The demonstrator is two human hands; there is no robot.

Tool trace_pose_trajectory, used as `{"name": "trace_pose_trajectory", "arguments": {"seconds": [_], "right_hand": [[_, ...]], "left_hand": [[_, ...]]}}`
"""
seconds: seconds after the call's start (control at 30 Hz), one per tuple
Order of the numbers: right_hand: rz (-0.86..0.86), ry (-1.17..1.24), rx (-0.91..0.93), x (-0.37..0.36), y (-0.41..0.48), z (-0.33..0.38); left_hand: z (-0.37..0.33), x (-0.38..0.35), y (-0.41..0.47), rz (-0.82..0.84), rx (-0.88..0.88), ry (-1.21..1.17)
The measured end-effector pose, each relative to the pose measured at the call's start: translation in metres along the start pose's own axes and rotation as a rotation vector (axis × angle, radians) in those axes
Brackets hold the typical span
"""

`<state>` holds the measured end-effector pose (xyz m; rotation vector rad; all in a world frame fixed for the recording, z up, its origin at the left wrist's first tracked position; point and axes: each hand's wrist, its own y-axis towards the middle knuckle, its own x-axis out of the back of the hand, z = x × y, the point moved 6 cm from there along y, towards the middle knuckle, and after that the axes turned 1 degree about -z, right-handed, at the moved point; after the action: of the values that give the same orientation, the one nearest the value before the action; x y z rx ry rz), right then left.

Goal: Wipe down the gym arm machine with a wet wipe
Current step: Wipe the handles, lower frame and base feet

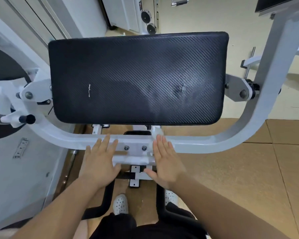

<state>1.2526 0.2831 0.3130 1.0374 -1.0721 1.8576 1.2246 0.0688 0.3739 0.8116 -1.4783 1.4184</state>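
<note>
The arm machine has a wide black textured pad (138, 78) with damp streaks on its right half and a small white mark on its left. Below the pad runs a curved white crossbar (205, 145). My right hand (164, 161) lies flat on the bar's middle, fingers together. A bit of white wet wipe (157, 133) shows past its fingertips, pressed under the hand. My left hand (100, 161) lies flat beside it with fingers spread and nothing in it, fingertips on the bar. Two bolts (135, 148) sit between the hands.
A white weight-stack housing (16, 169) stands close on the left, with a black-knobbed pin (27, 119) sticking out. The machine's right upright (273, 66) rises at the right. Brown floor mats (231, 178) lie to the right. My white shoes (120, 204) are below the seat frame.
</note>
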Motion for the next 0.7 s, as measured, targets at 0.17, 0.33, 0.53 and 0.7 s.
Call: {"name": "trace_pose_trajectory", "arguments": {"seconds": [0.17,0.33,0.53,0.7], "right_hand": [[0.023,0.019,0.04,-0.045,-0.001,0.046],[0.121,0.042,-0.037,-0.07,0.0,0.081],[0.164,0.174,-0.142,-0.088,0.019,0.115],[0.193,0.288,-0.099,-0.09,0.055,0.134]], "left_hand": [[0.04,-0.056,-0.023,0.061,0.002,-0.033],[0.06,-0.096,-0.035,0.039,-0.042,-0.16],[0.087,-0.163,-0.057,0.171,-0.09,-0.202],[0.077,-0.174,-0.066,0.188,-0.028,-0.309]]}}
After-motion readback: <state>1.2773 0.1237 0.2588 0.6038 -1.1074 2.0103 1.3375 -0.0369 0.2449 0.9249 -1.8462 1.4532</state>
